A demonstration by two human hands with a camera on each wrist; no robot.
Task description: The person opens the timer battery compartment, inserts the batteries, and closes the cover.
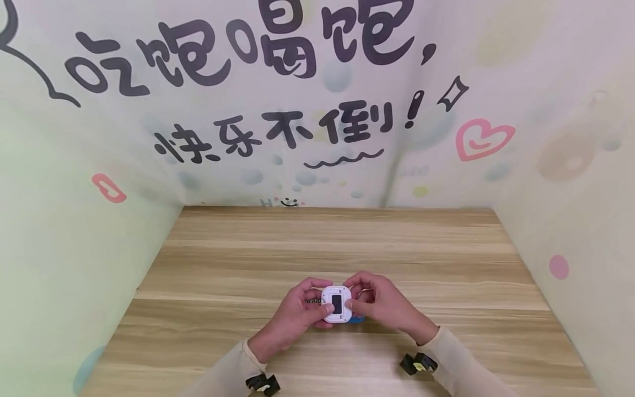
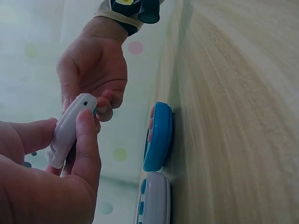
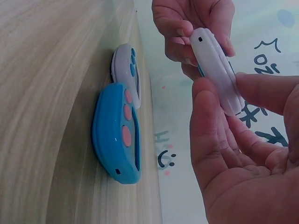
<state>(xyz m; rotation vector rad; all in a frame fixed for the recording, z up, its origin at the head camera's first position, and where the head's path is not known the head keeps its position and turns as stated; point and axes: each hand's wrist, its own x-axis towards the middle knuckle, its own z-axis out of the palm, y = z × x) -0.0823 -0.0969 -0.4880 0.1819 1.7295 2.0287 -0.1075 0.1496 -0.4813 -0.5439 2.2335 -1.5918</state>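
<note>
A small white digital timer (image 1: 337, 304) is held up over the table, its back with a dark square panel facing the head camera. My left hand (image 1: 296, 310) pinches one side of it, thumb on the back. From the other side my right hand (image 1: 389, 302) grips it between thumb and curled fingers. In the left wrist view the timer's white edge (image 2: 70, 128) shows a small dark slot. Below the hands, a blue timer (image 3: 112, 135) with pink buttons lies on the table beside a second white timer (image 3: 123, 70) with blue buttons; the head view mostly hides both.
The wood-grain table (image 1: 337, 242) is enclosed by a printed back wall (image 1: 297, 182) and by side walls at left (image 1: 74, 248) and right (image 1: 560, 220). A small black device (image 1: 263, 384) sits on the left cuff, another (image 1: 419, 363) on the right.
</note>
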